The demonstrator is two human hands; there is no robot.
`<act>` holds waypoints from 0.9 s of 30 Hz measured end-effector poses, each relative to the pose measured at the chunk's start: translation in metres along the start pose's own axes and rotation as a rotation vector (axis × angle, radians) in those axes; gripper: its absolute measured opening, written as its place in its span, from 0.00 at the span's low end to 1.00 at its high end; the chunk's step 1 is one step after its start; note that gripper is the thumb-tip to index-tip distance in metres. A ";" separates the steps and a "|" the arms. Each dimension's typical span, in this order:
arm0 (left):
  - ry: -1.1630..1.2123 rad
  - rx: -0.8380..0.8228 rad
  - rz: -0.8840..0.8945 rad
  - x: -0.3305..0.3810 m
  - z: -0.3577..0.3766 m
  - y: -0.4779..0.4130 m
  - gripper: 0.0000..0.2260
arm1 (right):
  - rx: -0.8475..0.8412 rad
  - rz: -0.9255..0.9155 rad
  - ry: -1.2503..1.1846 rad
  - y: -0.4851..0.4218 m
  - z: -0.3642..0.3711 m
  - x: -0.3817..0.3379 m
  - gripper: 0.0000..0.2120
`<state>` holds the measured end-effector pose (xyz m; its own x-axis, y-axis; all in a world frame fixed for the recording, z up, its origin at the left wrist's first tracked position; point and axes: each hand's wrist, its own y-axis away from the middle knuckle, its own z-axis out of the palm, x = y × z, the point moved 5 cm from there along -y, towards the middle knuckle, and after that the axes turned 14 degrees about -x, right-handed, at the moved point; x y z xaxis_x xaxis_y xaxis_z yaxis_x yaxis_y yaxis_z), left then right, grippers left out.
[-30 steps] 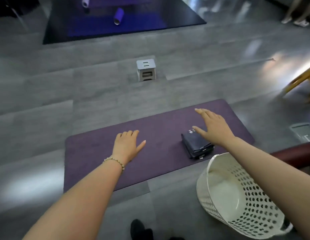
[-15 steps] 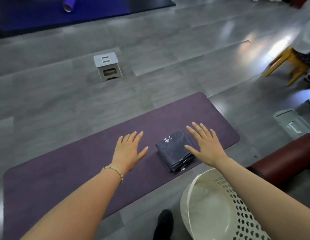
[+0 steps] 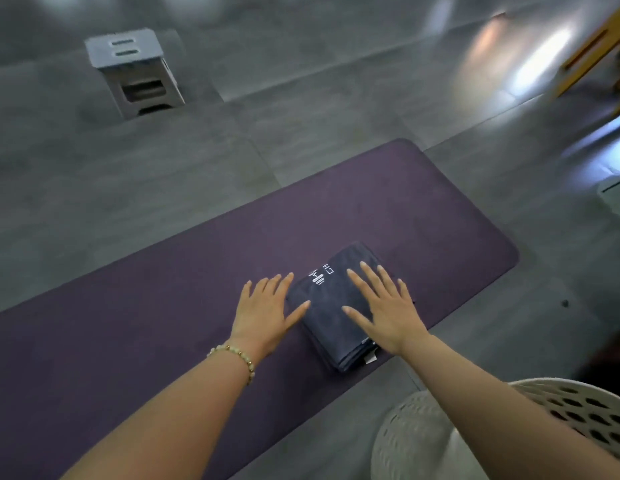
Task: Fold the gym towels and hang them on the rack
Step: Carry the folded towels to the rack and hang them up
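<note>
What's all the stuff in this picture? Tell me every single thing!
folded towel: one, dark blue, on the mat near its right end
yoga mat: one, purple, on the floor
step stool: one, grey, on the floor, far left
laundry basket: one, white with holes, bottom right
wooden furniture: one, yellow, top right corner, blurred
floor: grey tiles
bracelet: one, pale beads, left wrist
left hand: flat, at the towel's left edge
right hand: flat on top of the towel

Right hand (image 3: 388, 311) lies flat on the folded towel (image 3: 327, 329); left hand (image 3: 267, 308) seemingly touches its left edge.
</note>
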<state>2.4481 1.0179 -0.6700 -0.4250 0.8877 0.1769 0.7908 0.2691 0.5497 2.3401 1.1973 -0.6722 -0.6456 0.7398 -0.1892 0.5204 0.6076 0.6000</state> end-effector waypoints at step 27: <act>1.676 0.217 0.038 0.037 0.058 -0.093 0.10 | 0.013 -0.020 -0.545 -0.067 0.064 0.046 0.28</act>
<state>2.3843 1.0478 -0.7619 -0.2589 -0.4120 0.8736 0.7917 0.4276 0.4362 2.3117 1.2092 -0.7708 -0.2739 0.7685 -0.5782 0.5202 0.6240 0.5831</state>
